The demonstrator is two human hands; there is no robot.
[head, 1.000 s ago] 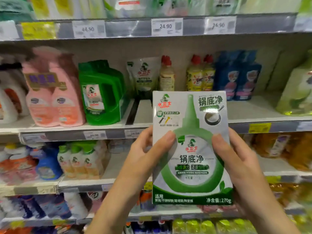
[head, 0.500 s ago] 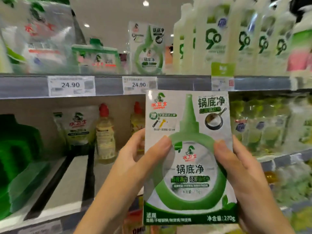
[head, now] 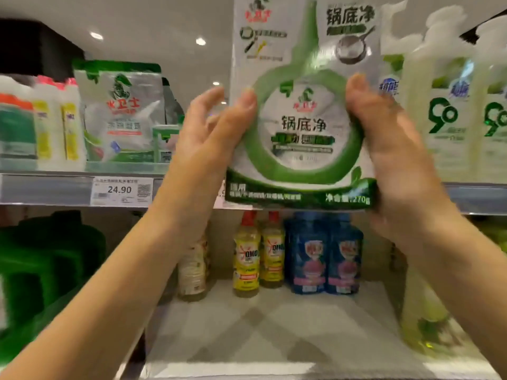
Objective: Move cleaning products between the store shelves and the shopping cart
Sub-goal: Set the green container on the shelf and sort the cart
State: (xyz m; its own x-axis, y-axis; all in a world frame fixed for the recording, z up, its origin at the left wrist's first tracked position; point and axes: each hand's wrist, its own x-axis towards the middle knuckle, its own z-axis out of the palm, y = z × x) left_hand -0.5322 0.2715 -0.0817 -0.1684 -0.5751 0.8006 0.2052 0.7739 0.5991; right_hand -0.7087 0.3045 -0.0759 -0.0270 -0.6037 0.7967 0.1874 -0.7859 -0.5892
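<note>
Two hands gripping white-green cleaner pouch [head: 301, 127], green ring print, upright

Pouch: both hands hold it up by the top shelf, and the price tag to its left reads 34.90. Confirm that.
Wrong on the price: in the head view the tag reads 24.90. Otherwise right: left hand and right hand hold the pouch up by the top shelf.

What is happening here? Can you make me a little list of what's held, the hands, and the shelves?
Held thing: green-and-white packet
Left hand: pinches the packet's left edge
Right hand: grips its right edge
Where: up in front of the upper shelf
Price tag: 24.90
Lower shelf: yellow bottles, blue pouches
</note>
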